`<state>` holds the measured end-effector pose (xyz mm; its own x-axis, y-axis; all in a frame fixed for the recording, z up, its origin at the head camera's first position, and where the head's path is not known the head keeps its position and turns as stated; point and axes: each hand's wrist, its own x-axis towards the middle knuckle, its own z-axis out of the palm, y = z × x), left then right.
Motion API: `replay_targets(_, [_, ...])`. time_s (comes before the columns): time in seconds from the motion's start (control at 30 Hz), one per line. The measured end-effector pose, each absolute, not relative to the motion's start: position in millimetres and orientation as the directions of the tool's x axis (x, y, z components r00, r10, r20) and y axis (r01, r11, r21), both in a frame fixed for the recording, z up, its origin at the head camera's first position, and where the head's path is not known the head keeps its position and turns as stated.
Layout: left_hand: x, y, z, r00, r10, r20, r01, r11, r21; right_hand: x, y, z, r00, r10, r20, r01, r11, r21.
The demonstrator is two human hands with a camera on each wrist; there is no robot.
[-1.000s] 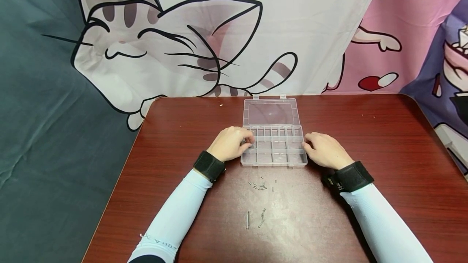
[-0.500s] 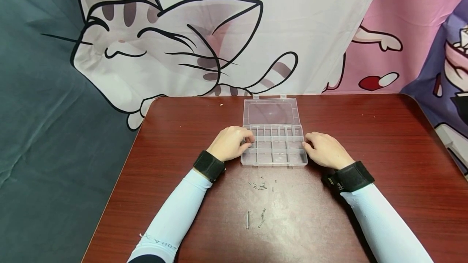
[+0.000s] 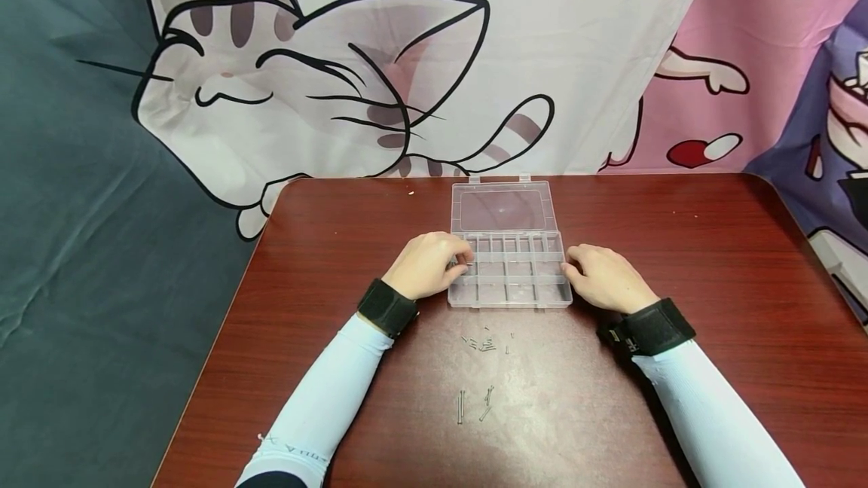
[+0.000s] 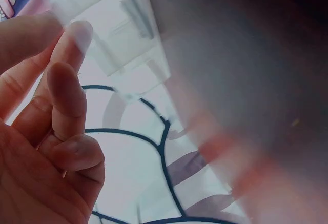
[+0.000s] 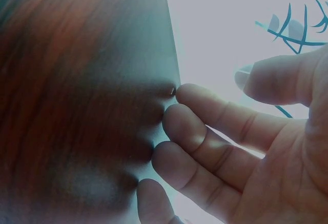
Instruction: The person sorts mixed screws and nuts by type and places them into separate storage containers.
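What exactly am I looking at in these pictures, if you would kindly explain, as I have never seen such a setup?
There is no robot here; a person works bare-handed. The wide picture comes from a camera worn on the head, and the two close ones from a camera on each wrist. On the brown table sits a clear, divided box, its lid open and laid back. Nearer the person lie small metal screws in loose groups. The left hand curls over the box's left edge, and the right hand is at its right edge. Neither hand is seen lifting anything; whether the left one holds the box is hard to tell.
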<state>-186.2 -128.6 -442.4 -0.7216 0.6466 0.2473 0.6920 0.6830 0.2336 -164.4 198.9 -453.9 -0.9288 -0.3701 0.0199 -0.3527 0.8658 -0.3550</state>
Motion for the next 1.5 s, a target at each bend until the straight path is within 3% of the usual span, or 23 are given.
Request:
replay_targets(0.43, [-162,-119,-414,-0.635,0.703,0.32,0.768,0.619,0.163,-166,199,-455,-0.929,-0.371,0.015,-0.351,0.866,-0.356])
replay_targets(0.83, [-121,-125,-412,-0.491,0.801,0.343,0.868,0.484,0.111,-164,198,-453,-0.926,-0.377,0.019,-0.359,0.863,-0.355])
replay_targets(1.1, [-86,-132,-419,-0.371,0.881,0.293,0.928,0.36,0.093,-164,198,-452,-0.926,-0.376,0.026,-0.361,0.866,-0.346])
replay_targets(1.5, [-53,-145,-439,-0.278,0.939,0.204,0.96,0.264,0.093,-162,198,-454,-0.93,-0.367,0.019,-0.348,0.866,-0.36])
